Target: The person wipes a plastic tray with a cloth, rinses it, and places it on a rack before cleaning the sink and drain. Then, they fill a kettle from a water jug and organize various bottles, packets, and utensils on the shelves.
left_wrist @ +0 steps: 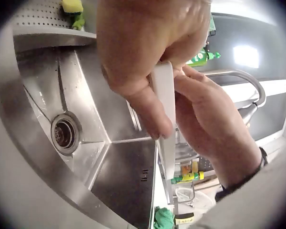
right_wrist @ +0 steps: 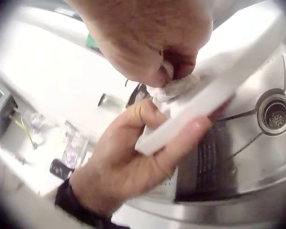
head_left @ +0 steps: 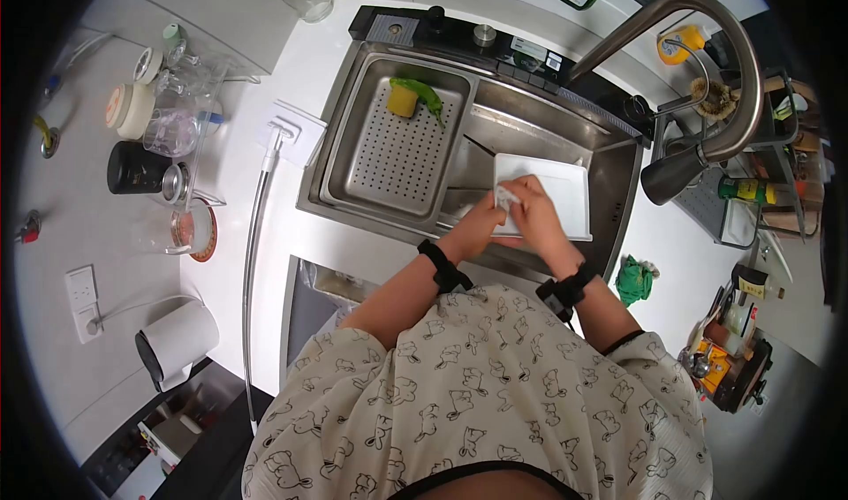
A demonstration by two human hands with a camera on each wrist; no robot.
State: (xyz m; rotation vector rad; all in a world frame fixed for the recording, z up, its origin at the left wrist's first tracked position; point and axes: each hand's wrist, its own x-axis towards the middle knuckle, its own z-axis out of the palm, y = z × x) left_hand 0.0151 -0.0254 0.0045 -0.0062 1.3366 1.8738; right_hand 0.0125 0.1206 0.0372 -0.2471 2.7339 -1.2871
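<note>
A white rectangular tray (head_left: 565,186) is held tilted over the sink's right basin. My left hand (head_left: 477,228) grips its near edge; in the right wrist view the left hand (right_wrist: 128,157) has thumb and fingers on opposite sides of the tray (right_wrist: 181,124). My right hand (head_left: 537,220) pinches a crumpled white cloth or tissue (head_left: 505,198) against the tray's inner face. That crumpled piece (right_wrist: 174,89) shows under the curled fingers of the right hand (right_wrist: 148,43). In the left wrist view the left hand (left_wrist: 143,57) covers part of the tray (left_wrist: 165,105), seen edge-on.
A perforated steel pan (head_left: 397,160) with a yellow sponge (head_left: 403,102) and a green pepper (head_left: 429,98) sits in the left basin. The faucet (head_left: 751,76) arches at the right. A green cloth (head_left: 634,280) lies right of the sink, and a drain (left_wrist: 66,133) is below.
</note>
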